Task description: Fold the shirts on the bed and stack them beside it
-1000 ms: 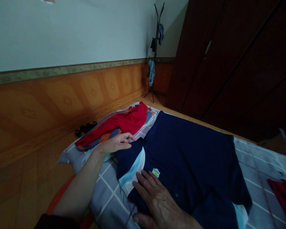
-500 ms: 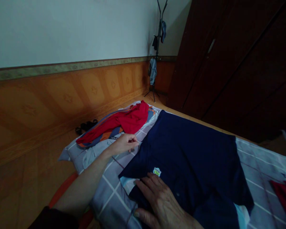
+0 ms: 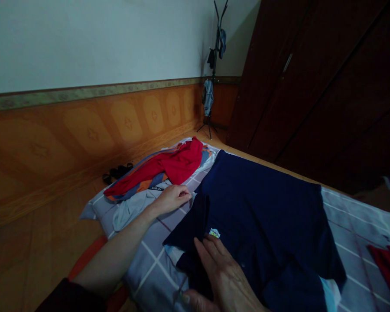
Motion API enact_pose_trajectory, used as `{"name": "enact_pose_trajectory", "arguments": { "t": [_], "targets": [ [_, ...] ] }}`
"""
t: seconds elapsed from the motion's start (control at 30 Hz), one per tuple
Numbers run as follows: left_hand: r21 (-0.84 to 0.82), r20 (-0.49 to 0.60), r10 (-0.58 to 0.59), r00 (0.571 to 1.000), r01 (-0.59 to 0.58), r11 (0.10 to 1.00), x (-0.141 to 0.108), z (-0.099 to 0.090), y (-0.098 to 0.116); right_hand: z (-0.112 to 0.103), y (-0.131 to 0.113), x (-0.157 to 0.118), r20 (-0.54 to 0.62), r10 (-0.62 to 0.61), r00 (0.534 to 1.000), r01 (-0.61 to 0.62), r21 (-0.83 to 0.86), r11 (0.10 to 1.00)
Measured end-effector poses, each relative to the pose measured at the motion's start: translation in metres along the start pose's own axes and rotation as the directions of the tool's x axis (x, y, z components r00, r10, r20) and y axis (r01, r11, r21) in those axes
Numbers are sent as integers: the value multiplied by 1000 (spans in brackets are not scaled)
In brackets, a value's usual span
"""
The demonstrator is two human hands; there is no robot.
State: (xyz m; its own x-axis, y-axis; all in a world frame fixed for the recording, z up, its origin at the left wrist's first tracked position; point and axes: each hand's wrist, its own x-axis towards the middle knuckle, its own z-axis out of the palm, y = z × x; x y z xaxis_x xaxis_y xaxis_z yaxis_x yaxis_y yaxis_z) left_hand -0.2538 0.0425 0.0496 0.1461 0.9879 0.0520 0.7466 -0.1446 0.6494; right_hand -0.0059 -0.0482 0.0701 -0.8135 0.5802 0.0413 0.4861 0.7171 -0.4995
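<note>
Cloth tension looks like the main concern for the 2 hands. The navy-blue shirt with pale blue-and-white panels (image 3: 263, 208) lies spread on gray checked bedding with white lines (image 3: 146, 271), its near-left portion bunched and partly turned over. The person's left hand (image 3: 172, 199) is narrow, thumb and fingers closed on what seems to be a pale bit of the shirt's edge; the exact grip is too small to make out. The right hand (image 3: 229, 275) is spread fairly flat on the navy fabric, fingertips just beside a small light-colored badge (image 3: 215, 233), thumb apart from the fingers.

Good handling would probably have the right palm press lightly as an anchor, without dragging the badge area, while the left draws the edge smoothly and low across the cloth. A high lift could pull the whole body of the shirt askew. Any ridge near the right fingers is best stroked outward before it sets as a crease. The left wrist should also clear the light gray garment with a black band (image 3: 130, 208), close by, and the bright red garment (image 3: 185, 164) beyond it.
</note>
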Motion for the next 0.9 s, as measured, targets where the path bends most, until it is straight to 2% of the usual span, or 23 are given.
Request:
{"name": "enact_pose_trajectory", "arguments": {
  "t": [0.3,0.47,0.57,0.67,0.8,0.9],
  "targets": [
    [124,-15,-20,1000,21,992,0,17,7,16,1,7,14,21,1000,-20,-41,999],
    [118,-18,-23,1000,25,993,1,14,7,26,2,10,87,18,996,-14,-43,999],
    [85,26,-31,999,28,996,0,12,7,31,3,12,103,11,995,-5,-51,999],
    [53,104,-17,994,11,999,-3,11,6,30,3,11,69,-38,997,41,-51,998],
    [18,226,41,973,-46,999,-7,8,3,18,-1,10,4,-83,997,83,-18,996],
    [16,262,54,964,-60,998,-7,4,0,8,-4,8,64,-65,996,64,12,998]
  ]
}}
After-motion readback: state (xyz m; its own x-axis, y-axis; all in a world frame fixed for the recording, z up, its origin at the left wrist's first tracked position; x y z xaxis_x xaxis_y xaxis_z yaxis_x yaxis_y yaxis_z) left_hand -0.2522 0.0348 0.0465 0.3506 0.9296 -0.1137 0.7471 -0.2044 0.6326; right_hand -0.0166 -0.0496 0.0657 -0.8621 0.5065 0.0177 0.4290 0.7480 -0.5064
